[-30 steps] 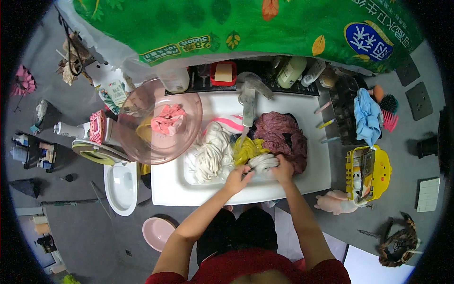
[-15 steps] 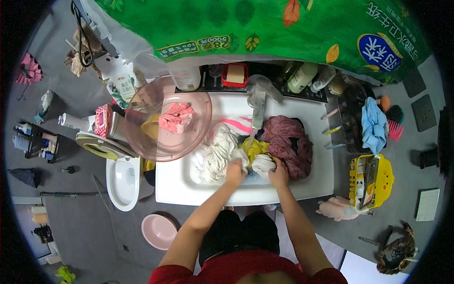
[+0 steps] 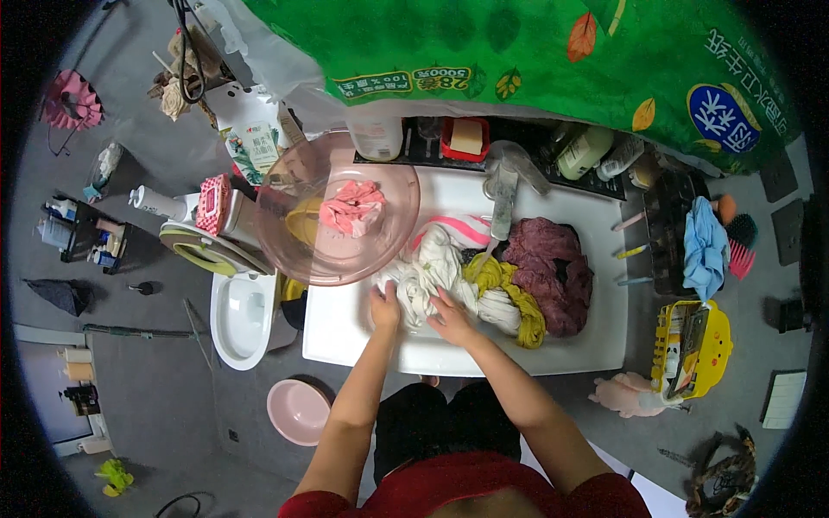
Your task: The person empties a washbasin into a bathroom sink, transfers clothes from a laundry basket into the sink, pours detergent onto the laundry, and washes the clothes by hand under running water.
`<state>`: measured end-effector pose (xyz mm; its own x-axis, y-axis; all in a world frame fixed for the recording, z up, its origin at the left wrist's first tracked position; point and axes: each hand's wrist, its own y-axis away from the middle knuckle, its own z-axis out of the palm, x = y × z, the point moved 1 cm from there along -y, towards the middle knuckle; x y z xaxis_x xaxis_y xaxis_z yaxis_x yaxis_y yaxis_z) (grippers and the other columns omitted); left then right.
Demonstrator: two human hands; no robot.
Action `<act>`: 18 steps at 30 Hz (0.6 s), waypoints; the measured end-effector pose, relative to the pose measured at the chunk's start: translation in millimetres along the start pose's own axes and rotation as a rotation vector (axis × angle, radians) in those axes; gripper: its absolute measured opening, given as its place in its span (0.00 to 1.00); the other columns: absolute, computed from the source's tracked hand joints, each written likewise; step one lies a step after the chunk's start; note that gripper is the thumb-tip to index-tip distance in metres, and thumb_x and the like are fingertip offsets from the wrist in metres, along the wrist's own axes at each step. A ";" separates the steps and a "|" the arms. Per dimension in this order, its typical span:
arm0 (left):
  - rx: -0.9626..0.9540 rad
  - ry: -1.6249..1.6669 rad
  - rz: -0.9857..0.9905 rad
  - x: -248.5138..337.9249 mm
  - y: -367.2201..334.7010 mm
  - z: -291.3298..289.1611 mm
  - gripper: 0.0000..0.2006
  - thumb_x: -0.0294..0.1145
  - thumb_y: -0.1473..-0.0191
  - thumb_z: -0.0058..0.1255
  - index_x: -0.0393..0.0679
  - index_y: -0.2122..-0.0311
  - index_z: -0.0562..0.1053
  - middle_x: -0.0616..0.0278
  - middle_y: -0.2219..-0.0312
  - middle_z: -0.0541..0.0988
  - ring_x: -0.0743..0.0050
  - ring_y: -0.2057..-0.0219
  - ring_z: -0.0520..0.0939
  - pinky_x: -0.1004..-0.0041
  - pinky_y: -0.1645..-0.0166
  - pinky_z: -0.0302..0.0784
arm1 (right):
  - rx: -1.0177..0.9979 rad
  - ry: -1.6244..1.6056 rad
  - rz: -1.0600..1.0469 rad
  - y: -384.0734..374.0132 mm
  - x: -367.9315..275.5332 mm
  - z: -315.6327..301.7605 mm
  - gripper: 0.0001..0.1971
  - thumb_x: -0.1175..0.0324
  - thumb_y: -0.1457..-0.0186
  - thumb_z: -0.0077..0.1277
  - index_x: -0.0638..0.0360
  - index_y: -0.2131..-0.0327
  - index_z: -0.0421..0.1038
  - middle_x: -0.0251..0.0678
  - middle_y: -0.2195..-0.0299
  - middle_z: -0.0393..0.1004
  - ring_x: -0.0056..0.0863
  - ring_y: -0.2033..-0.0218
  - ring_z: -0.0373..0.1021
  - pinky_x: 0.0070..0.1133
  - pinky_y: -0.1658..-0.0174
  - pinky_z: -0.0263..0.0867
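Observation:
A heap of wet-looking laundry fills the white sink. My left hand is at the left end of the white cloth, its fingers apart against the fabric. Close by on the right, my right hand touches the near side of the same cloth, fingers spread. Right of it, a yellow-green cloth hangs down toward the near rim. A dark mauve garment lies bunched at the right. Behind the white cloth shows a pink-and-white striped piece, under the faucet.
A clear pink basin holding a pink cloth rests over the sink's left corner. Behind stand a soap dish and bottles. A green package spans the far side. A yellow basket stands right, a toilet left.
Both hands have moved left from the middle of the heap to the white cloth. The yellow-green cloth now spreads farther toward the near rim. The whole view has shifted slightly.

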<state>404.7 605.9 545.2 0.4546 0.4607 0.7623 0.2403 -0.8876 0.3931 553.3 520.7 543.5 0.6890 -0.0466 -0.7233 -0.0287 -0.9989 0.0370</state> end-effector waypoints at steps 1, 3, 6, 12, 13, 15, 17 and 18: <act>0.043 -0.101 0.013 -17.6 -15.1 -2.0 0.26 0.45 0.56 0.51 0.29 0.60 0.67 0.50 0.70 0.74 0.61 0.70 0.75 0.67 0.63 0.68 | -0.017 0.046 -0.043 -2.3 -2.9 5.6 0.22 0.63 0.55 0.49 0.60 0.55 0.62 0.45 0.45 0.50 0.43 0.50 0.58 0.26 0.49 0.54; -0.094 0.078 -0.103 -51.6 -44.2 -5.5 0.22 0.43 0.55 0.51 0.31 0.64 0.68 0.52 0.75 0.74 0.65 0.76 0.74 0.69 0.70 0.68 | -0.082 0.011 -0.023 -7.3 -7.4 11.5 0.23 0.63 0.55 0.49 0.60 0.54 0.61 0.46 0.44 0.49 0.43 0.49 0.56 0.26 0.48 0.53; -0.320 0.325 -0.165 -31.5 -23.7 3.5 0.17 0.39 0.60 0.55 0.33 0.73 0.71 0.59 0.84 0.73 0.76 0.87 0.70 0.75 0.82 0.64 | -0.145 -0.034 0.091 -2.2 35.8 12.4 0.25 0.63 0.56 0.50 0.59 0.52 0.59 0.46 0.44 0.48 0.43 0.47 0.54 0.26 0.47 0.52; -0.162 -0.137 0.270 2.5 30.3 -47.9 0.16 0.39 0.67 0.57 0.34 0.81 0.71 0.55 0.88 0.70 0.66 0.85 0.71 0.69 0.76 0.66 | -0.190 -0.063 0.143 -4.0 24.3 16.9 0.25 0.66 0.56 0.47 0.55 0.51 0.59 0.41 0.44 0.49 0.42 0.54 0.61 0.27 0.52 0.58; -0.166 -0.132 0.297 13.0 42.7 -57.6 0.16 0.39 0.67 0.57 0.35 0.80 0.70 0.54 0.87 0.70 0.62 0.84 0.71 0.68 0.76 0.66 | -0.226 0.048 0.191 -4.2 17.3 15.6 0.25 0.67 0.57 0.46 0.55 0.51 0.58 0.38 0.44 0.51 0.40 0.57 0.65 0.27 0.55 0.61; -0.216 -0.193 0.344 28.1 58.6 -61.9 0.16 0.39 0.67 0.57 0.34 0.80 0.70 0.55 0.88 0.69 0.61 0.84 0.71 0.68 0.75 0.66 | -0.171 0.087 0.146 0.8 25.8 15.9 0.24 0.68 0.58 0.45 0.56 0.53 0.60 0.39 0.47 0.54 0.41 0.60 0.65 0.29 0.57 0.62; -0.367 -0.357 0.372 44.2 69.5 -65.3 0.16 0.39 0.66 0.56 0.35 0.77 0.70 0.53 0.81 0.72 0.58 0.77 0.74 0.66 0.71 0.69 | -0.116 0.127 0.107 1.6 37.8 9.6 0.22 0.70 0.59 0.45 0.56 0.55 0.61 0.39 0.49 0.58 0.42 0.63 0.66 0.30 0.60 0.63; -0.377 -0.358 0.378 45.6 68.1 -61.0 0.16 0.39 0.66 0.56 0.35 0.77 0.70 0.53 0.81 0.72 0.58 0.77 0.74 0.66 0.71 0.69 | -0.181 0.092 0.310 -1.0 49.0 4.2 0.19 0.70 0.58 0.45 0.57 0.58 0.63 0.40 0.52 0.60 0.42 0.64 0.66 0.31 0.62 0.62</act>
<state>389.4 566.2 638.1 0.7223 0.0305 0.6909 -0.2815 -0.8995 0.3340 584.1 519.4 505.1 0.7304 -0.3379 -0.5936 -0.1235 -0.9201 0.3718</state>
